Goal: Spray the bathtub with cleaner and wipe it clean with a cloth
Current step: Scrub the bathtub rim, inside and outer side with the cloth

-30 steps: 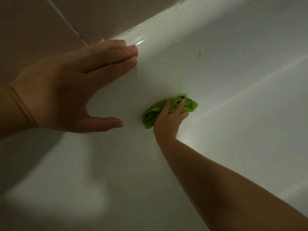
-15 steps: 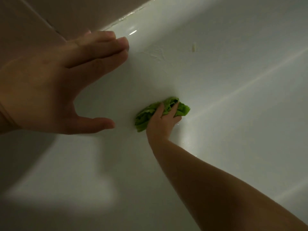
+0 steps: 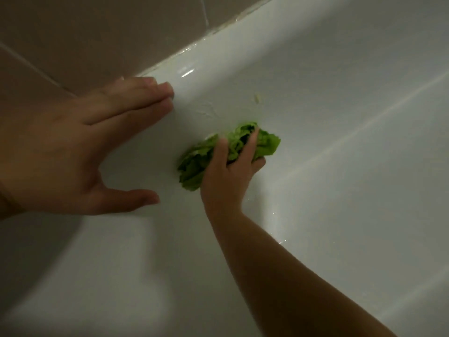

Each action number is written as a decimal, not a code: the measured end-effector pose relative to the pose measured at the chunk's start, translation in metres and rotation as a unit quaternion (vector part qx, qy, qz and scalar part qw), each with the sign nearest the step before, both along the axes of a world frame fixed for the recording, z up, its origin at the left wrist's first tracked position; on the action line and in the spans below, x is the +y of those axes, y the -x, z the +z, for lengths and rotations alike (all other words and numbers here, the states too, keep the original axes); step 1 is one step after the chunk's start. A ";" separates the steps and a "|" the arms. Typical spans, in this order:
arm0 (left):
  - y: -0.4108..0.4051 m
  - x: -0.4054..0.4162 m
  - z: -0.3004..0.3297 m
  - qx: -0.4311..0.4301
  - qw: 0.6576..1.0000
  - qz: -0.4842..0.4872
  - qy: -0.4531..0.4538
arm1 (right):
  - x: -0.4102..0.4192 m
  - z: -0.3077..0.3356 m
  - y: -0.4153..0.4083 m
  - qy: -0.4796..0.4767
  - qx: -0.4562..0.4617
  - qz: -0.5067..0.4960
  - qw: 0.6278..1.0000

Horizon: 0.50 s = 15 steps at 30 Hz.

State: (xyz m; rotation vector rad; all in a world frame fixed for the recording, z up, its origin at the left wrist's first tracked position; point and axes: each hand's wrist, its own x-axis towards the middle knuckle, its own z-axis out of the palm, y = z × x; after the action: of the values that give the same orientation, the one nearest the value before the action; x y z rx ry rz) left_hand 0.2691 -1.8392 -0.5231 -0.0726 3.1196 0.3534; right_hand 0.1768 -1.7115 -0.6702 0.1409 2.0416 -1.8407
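Under my right hand (image 3: 228, 178) sits the bunched green cloth (image 3: 218, 154), pressed against the sloping inner wall of the white bathtub (image 3: 340, 166). My fingers are curled over the top of the wad and dig into its folds, with the thumb side tucked below it, so I am gripping it rather than laying a flat palm on it. Crumpled cloth sticks out past the hand on both sides, a leafy lump to the lower left and a smaller flap to the upper right. My right forearm runs down from the wrist toward the lower right corner of the view. Well to the left of the cloth, my left hand (image 3: 80, 154) is spread flat against the tub wall, fingers straight and held together, thumb splayed out wide below them, holding nothing. Its fingertips (image 3: 167, 93) reach up to the rounded rim of the tub, just beside a small wet glint on the rim. Past those fingertips the rim meets the brown wall tiles (image 3: 109, 40), with a pale seam running along the join. Above the cloth and to its right, a small yellowish speck (image 3: 256, 98) shows on the tub wall. A few water droplets glisten near my right wrist.
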 end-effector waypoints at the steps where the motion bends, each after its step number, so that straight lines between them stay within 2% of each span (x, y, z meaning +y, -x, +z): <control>1: -0.004 -0.004 0.001 -0.013 0.999 0.034 -0.032 | -0.001 0.010 0.013 0.004 0.030 -0.028 0.999; 3: -0.003 -0.008 0.003 -0.011 0.999 0.019 -0.025 | -0.004 0.017 0.038 -0.005 0.040 -0.080 0.996; 5: 0.005 -0.009 0.005 0.015 0.999 -0.042 0.013 | -0.006 0.014 0.042 -0.022 0.033 -0.095 0.995; 8: 0.014 -0.011 0.006 0.046 0.996 -0.075 0.029 | -0.006 0.019 0.011 -0.029 0.074 -0.035 0.996; 11: 0.015 -0.010 0.004 0.053 0.996 -0.074 0.026 | -0.008 0.042 -0.001 -0.022 0.186 0.014 0.982; 13: 0.016 -0.011 0.004 0.048 0.995 -0.078 0.025 | -0.011 0.054 0.025 -0.040 0.253 -0.032 0.966; 15: 0.018 -0.011 0.003 0.049 0.995 -0.079 0.028 | -0.012 0.050 0.059 -0.062 0.261 -0.098 0.958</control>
State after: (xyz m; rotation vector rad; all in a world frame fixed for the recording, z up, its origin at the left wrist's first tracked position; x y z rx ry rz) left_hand 0.2514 -1.8498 -0.5196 0.1982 3.2034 0.2759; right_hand 0.1176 -1.7237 -0.6201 -0.1313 2.5803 -2.0292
